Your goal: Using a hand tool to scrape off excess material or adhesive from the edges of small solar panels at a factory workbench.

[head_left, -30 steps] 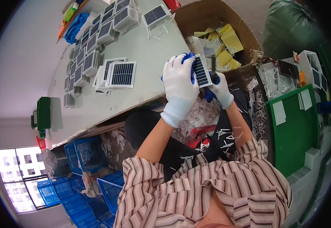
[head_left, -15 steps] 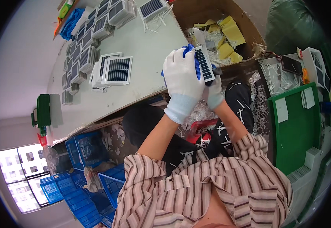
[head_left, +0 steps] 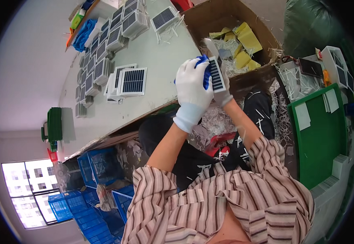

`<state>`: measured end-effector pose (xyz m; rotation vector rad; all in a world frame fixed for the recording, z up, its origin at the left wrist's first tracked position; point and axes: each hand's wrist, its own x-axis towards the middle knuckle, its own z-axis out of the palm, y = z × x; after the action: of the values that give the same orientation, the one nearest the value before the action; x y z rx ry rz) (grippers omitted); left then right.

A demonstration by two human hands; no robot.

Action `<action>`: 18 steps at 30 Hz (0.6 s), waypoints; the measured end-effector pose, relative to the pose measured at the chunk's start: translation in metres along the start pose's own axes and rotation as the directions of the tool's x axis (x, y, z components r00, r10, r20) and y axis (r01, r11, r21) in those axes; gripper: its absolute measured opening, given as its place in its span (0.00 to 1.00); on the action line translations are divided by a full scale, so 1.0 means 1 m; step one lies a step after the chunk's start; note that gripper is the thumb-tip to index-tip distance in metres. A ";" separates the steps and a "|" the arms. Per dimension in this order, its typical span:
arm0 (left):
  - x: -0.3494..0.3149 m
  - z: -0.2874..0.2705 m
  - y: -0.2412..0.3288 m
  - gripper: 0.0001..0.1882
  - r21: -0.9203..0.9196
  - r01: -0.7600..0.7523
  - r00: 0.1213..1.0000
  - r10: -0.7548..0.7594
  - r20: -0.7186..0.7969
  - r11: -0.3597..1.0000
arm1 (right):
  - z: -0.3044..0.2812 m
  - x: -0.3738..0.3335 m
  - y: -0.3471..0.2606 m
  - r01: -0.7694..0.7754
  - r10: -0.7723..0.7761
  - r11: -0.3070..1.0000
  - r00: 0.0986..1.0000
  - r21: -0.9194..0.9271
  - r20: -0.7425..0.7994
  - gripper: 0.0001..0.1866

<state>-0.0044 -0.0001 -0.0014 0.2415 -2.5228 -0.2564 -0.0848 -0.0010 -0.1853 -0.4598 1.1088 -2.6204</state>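
Note:
My left hand (head_left: 194, 83), in a white glove with a blue palm, is closed round a small solar panel (head_left: 217, 75) with dark cells and a white frame. The panel is tilted steeply above the front edge of the worktable. Behind its right side is my right hand (head_left: 222, 97), also gloved and apparently closed. The panel hides most of its fingers, and what they grip cannot be made out. A blurred pale strip (head_left: 212, 47) stands out past the panel's upper end. On the table to the left lies a small pile of like panels (head_left: 133, 81).
Many stacked panels (head_left: 102, 70) line the table (head_left: 160, 53). Beyond my hands stands a cardboard box (head_left: 201, 18) with shredded paper and yellow pieces. A green tray (head_left: 319, 138) is at the right. Blue crates (head_left: 97, 166) stand at the lower left.
My right hand has moved up behind the panel, and the dark item near its fingers is no longer visible. The panel is turned more edge-on. The view has shifted slightly.

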 end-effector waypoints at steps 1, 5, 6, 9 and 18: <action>-0.004 -0.006 -0.004 0.19 0.013 0.015 1.000 -0.015 0.004 1.000 | 0.010 -0.002 -0.021 0.143 -0.125 0.959 0.988 -0.244 0.090 0.20; 0.008 0.004 0.000 0.19 -0.073 -0.045 0.999 0.046 0.013 0.996 | -0.037 0.028 0.016 0.211 -0.145 0.819 0.976 -0.533 0.164 0.18; 0.006 0.002 -0.004 0.19 -0.078 -0.048 0.999 0.050 0.019 0.996 | -0.036 0.028 0.010 -0.025 0.070 0.851 0.995 -0.524 0.067 0.16; 0.000 -0.011 -0.008 0.20 -0.081 -0.049 0.999 0.051 0.016 0.995 | 0.002 0.007 -0.071 -0.069 0.137 0.950 0.969 -0.304 0.208 0.17; -0.001 -0.011 -0.001 0.20 0.067 0.038 0.999 -0.037 -0.017 0.997 | -0.034 -0.031 -0.110 -0.214 0.304 0.931 0.902 -0.295 0.307 0.12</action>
<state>0.0026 -0.0023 0.0069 0.3161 -2.5159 -0.1832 -0.0821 0.1061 -0.1331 -0.7394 1.2853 -2.0710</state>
